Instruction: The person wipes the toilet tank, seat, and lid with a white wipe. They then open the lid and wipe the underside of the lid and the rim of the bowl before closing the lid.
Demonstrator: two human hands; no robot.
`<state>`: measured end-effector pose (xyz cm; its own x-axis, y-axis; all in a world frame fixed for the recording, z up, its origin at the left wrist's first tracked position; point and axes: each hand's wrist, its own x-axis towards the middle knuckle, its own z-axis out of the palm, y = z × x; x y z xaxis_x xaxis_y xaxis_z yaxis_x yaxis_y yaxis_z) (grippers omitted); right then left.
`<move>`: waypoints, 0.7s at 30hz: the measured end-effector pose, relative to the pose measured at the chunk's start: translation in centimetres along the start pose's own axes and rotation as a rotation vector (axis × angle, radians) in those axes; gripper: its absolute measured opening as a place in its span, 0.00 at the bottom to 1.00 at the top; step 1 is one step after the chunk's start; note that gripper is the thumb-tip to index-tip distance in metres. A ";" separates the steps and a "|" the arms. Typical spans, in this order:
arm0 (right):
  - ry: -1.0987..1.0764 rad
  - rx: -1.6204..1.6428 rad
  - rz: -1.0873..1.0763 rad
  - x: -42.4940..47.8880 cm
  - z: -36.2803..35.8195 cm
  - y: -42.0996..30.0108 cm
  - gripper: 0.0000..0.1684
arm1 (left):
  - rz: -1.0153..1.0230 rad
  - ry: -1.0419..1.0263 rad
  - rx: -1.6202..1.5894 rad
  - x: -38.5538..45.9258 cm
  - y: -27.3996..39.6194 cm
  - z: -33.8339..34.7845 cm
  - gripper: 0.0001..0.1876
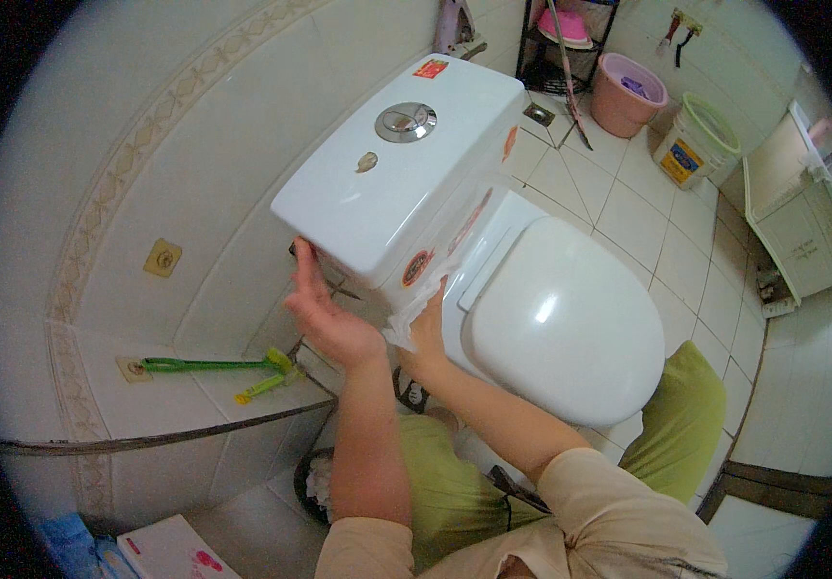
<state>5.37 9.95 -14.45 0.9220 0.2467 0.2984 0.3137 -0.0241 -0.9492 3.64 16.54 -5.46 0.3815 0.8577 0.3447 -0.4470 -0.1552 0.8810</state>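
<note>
A white ceramic toilet tank (336,195) stands against the tiled wall, its chrome flush button (405,121) on top. My left hand (332,322) is at the tank's near end, fingers stretched up along its rear lower edge and holding nothing that I can see. Lower on the tank's front, my right hand (426,329) holds a crumpled, thin white sheet (407,318), either tissue or film. Its fingertips are partly hidden between the tank and the toilet's base. The toilet lid (568,318) is down.
On the tiled ledge to the left lies a green-handled brush (206,365). A waste bin (312,481) with crumpled paper stands by my legs. A pink bucket (625,98), a white pail (698,141) and a black rack (531,65) stand at the far wall.
</note>
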 end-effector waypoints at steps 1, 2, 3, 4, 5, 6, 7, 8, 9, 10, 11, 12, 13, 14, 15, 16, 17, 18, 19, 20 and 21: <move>0.012 -0.059 -0.034 0.0 0.1 0.0 0.56 | 0.005 -0.006 0.005 -0.2 -0.1 0.0 0.42; 0.022 -0.118 -0.074 0.2 0.3 0.1 0.57 | 0.011 -0.013 0.009 -0.3 -0.1 0.0 0.42; 0.039 -0.326 -0.174 1.0 0.6 0.2 0.57 | 0.019 -0.019 0.017 -0.3 -0.1 0.1 0.41; 0.085 -0.408 -0.307 2.2 0.6 -0.1 0.56 | -0.003 -0.015 -0.006 -0.4 0.0 0.3 0.41; 0.147 -0.495 -0.444 3.5 0.6 -0.4 0.55 | -0.025 -0.011 -0.029 -0.4 0.1 0.6 0.40; 0.226 -0.444 -0.609 4.8 0.8 -2.0 0.54 | -0.050 0.002 -0.041 -0.6 0.0 0.2 0.39; 0.319 -0.399 -0.781 5.6 0.7 -2.8 0.53 | -0.062 0.012 -0.046 -0.6 -0.1 0.2 0.38; 0.285 -0.321 -0.751 5.2 0.9 -2.2 0.52 | -0.075 0.022 -0.050 -0.4 -0.3 0.0 0.38; 0.236 -0.326 -0.652 4.6 1.0 -1.8 0.52 | -0.082 0.036 -0.055 -0.2 -0.2 0.0 0.37; 0.189 -0.335 -0.547 3.5 0.9 -1.1 0.52 | -0.129 0.062 -0.087 -0.4 1.1 1.0 0.33; 0.142 -0.342 -0.442 2.4 0.6 -0.3 0.52 | -0.105 0.068 -0.084 -0.6 0.7 1.2 0.31; 0.103 -0.185 -0.271 1.2 0.6 0.5 0.51 | -0.074 0.078 -0.077 -0.5 0.5 1.1 0.30; 0.071 -0.027 -0.103 0.2 0.5 1.5 0.51 | -0.040 0.081 -0.075 -0.4 0.5 1.4 0.28; 0.039 0.132 0.063 -0.9 0.4 2.3 0.50 | -0.031 0.086 -0.070 -0.6 0.6 1.7 0.27; -0.011 0.141 0.134 -3.1 0.0 3.6 0.48 | -0.021 0.091 -0.064 -0.7 0.7 2.1 0.27; -0.066 0.151 0.207 -4.3 -0.5 3.8 0.46 | -0.011 0.102 -0.055 -0.8 0.6 2.2 0.27; -0.138 0.068 0.235 -4.2 -0.7 4.6 0.41 | 0.004 0.087 -0.056 -0.7 0.4 2.3 0.26; -0.220 -0.016 0.276 -3.9 -1.1 4.3 0.36 | 0.011 0.080 -0.045 -0.7 0.0 1.7 0.26; -0.297 -0.098 0.313 -3.0 -1.3 3.5 0.32 | 0.019 0.068 -0.038 -0.6 -0.1 1.3 0.26; -0.377 -0.179 0.350 -1.8 -1.5 2.8 0.28 | 0.001 0.082 -0.031 -0.8 0.0 0.8 0.26; -0.443 -0.263 0.370 0.5 -1.9 2.2 0.24 | -0.008 0.087 -0.040 -0.8 0.2 1.2 0.26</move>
<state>6.94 8.20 -16.19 0.8165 0.5524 -0.1677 0.0893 -0.4078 -0.9087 4.20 15.21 -5.18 0.3145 0.8983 0.3070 -0.4765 -0.1303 0.8695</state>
